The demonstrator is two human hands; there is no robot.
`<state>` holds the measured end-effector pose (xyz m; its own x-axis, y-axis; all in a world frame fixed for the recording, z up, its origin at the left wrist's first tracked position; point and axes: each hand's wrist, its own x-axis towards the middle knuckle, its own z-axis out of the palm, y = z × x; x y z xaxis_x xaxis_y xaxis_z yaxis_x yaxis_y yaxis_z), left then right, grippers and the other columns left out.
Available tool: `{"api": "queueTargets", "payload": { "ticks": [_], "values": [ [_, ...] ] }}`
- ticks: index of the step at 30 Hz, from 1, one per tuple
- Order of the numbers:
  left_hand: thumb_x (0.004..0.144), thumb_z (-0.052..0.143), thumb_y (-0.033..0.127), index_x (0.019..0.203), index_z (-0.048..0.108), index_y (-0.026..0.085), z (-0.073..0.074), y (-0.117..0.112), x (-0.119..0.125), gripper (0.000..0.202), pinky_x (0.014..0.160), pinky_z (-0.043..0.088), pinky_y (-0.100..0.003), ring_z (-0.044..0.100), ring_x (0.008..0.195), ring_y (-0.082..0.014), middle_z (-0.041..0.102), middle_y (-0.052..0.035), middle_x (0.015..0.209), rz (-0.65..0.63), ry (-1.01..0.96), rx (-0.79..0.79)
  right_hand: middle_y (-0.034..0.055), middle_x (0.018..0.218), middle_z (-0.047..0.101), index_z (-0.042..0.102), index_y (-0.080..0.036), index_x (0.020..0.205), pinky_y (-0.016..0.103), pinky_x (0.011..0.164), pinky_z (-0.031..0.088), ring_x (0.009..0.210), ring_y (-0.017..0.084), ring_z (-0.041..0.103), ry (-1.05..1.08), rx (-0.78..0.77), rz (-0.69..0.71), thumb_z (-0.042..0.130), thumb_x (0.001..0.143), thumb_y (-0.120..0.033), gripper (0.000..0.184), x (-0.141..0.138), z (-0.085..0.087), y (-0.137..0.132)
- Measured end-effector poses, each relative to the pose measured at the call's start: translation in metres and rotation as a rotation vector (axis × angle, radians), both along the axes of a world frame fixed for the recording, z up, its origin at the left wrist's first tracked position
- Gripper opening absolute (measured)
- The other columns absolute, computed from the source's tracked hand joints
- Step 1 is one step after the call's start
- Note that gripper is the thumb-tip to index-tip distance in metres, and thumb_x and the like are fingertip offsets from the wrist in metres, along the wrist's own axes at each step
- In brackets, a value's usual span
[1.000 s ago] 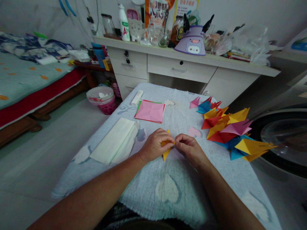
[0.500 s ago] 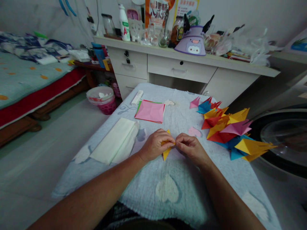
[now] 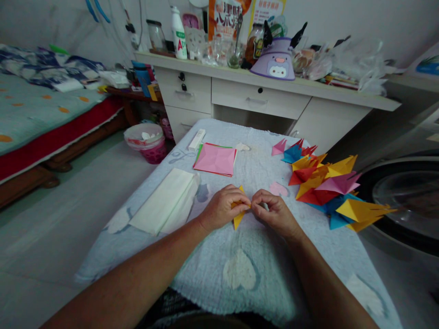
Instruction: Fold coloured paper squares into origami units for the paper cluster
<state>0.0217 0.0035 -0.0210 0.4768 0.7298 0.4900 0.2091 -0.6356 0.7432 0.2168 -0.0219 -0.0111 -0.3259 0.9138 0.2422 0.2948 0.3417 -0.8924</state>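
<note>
A folded yellow origami paper point(image 3: 238, 221) is pinched between the fingers and thumb of my left hand point(image 3: 224, 205), over the cloth-covered table. My right hand point(image 3: 274, 211) is closed too, its thumb and forefinger meeting at the paper's right-hand tip. The fingers cover most of the paper's middle; its pointed ends stick out above and below the left hand. Beyond my hands lies a stack of square coloured paper point(image 3: 215, 159), pink on top. To the right sits a row of folded paper cranes point(image 3: 339, 183) in yellow, red, blue and pink.
A folded white paper packet point(image 3: 163, 201) lies left of my hands, and a small white box point(image 3: 196, 140) is near the far left corner. Behind the table stands a white desk point(image 3: 185, 93) crowded with jars and bags. A pink bin point(image 3: 154, 153) is on the floor.
The fingers of my right hand have shifted slightly at the paper's tip, opening a small gap behind the pinch. My left hand and the paper look nearly the same.
</note>
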Motion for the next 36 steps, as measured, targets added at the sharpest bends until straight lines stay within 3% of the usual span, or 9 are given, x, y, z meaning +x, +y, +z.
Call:
{"api": "queueTargets", "payload": {
  "ticks": [20, 36],
  "values": [
    [0.083, 0.066, 0.018, 0.081, 0.070, 0.020, -0.0017, -0.0005, 0.0003, 0.005, 0.076, 0.045, -0.031, 0.058, 0.082, -0.0179, 0.067, -0.0024, 0.078, 0.020, 0.010, -0.028, 0.0021, 0.077, 0.058, 0.061, -0.022, 0.073, 0.031, 0.074, 0.043, 0.076, 0.017, 0.056, -0.080, 0.131, -0.073, 0.059, 0.083, -0.022, 0.010, -0.0050, 0.0039, -0.0034],
    [0.081, 0.064, 0.013, 0.079, 0.069, 0.020, -0.0014, -0.0001, 0.0028, 0.008, 0.078, 0.045, -0.029, 0.059, 0.081, -0.0159, 0.067, -0.0004, 0.077, 0.041, -0.001, -0.106, 0.0012, 0.080, 0.057, 0.058, -0.021, 0.076, 0.030, 0.074, 0.042, 0.077, 0.016, 0.055, -0.090, 0.069, -0.050, 0.057, 0.082, -0.020, 0.006, -0.0040, 0.0037, -0.0035]
  ]
}}
